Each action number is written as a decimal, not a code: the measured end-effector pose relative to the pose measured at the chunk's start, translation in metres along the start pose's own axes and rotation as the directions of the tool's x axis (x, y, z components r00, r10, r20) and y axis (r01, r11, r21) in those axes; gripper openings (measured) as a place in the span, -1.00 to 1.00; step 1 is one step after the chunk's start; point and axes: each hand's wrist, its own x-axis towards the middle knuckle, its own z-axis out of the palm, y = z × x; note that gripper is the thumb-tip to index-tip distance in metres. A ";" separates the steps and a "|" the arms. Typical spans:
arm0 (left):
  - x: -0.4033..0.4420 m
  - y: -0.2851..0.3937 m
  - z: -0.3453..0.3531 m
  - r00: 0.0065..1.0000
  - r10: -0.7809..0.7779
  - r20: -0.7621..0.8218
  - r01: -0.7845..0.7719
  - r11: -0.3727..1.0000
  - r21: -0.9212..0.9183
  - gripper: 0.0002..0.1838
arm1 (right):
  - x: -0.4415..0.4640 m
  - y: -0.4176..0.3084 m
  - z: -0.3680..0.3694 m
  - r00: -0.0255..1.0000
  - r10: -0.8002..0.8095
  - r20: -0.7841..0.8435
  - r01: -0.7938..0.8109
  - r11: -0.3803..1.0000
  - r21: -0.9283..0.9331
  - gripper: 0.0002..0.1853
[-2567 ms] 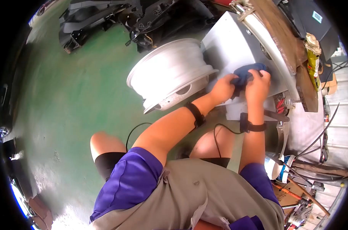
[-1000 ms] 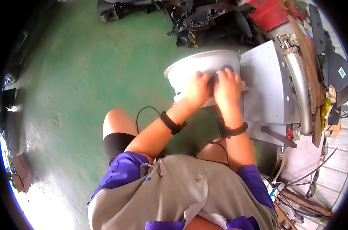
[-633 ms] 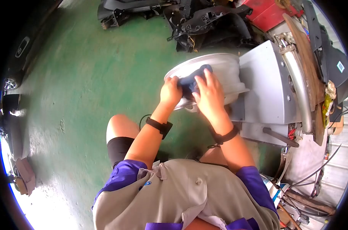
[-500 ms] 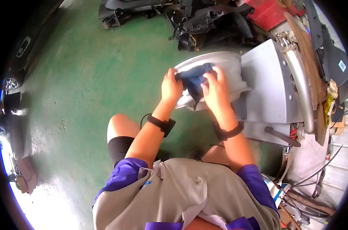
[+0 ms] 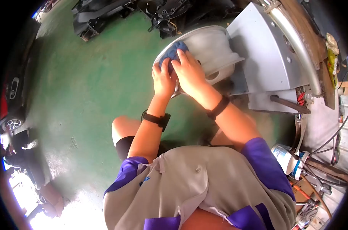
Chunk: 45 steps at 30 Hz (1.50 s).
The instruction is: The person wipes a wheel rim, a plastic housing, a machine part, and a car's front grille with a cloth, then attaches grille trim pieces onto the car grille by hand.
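Note:
A dark blue cloth [image 5: 179,46], bunched up, lies against the left edge of a whitish wheel rim [image 5: 208,46] that stands on the floor. My left hand [image 5: 164,79] has its bent fingers on the lower left part of the cloth. Close beside it, my right hand [image 5: 190,73] grips the cloth from the right, fingers curled over it. Both hands almost touch each other, and they hide part of the rim's face. Each wrist wears a dark band.
A grey metal cabinet [image 5: 260,50] stands right of the rim, with a silver pipe [image 5: 292,42] along it. Black car parts [image 5: 162,15] lie at the back. A white bucket [image 5: 283,157] sits lower right. A dark car [image 5: 17,88] is at the left.
Both hands have come closer together with the cloth, which is now bunched against the rim's left edge instead of spread between them. The view has shifted.

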 end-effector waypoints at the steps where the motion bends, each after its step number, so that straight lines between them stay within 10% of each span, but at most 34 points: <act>1: -0.002 -0.007 0.003 0.999 -0.032 0.003 0.032 0.998 -0.048 -0.48 | 0.002 -0.003 0.003 1.000 -0.020 0.007 0.020 1.000 -0.020 -0.74; 12: -0.008 -0.039 0.007 0.842 -0.495 0.214 0.538 0.801 -0.261 -0.51 | -0.002 -0.015 0.036 0.977 -0.174 0.127 0.171 0.985 0.036 -0.78; 24: 0.036 0.062 -0.007 0.966 -0.217 0.140 0.236 0.962 -0.139 -0.51 | 0.004 0.056 -0.011 0.987 0.050 -0.153 -0.017 0.977 0.211 -0.83; 34: 0.070 0.132 0.053 0.915 0.192 0.356 -0.183 0.981 -0.058 -0.40 | 0.000 0.166 -0.026 0.866 0.486 0.118 -0.496 0.865 0.075 -0.69; 40: 0.065 0.100 0.045 0.942 0.299 0.153 -0.253 0.931 -0.263 -0.40 | 0.005 0.112 -0.040 0.956 0.291 -0.026 -0.292 0.949 -0.119 -0.77; 45: 0.054 0.061 -0.001 0.985 0.071 0.156 -0.044 0.984 -0.171 -0.60 | -0.003 0.047 -0.029 0.995 0.080 -0.057 -0.078 0.996 0.035 -0.74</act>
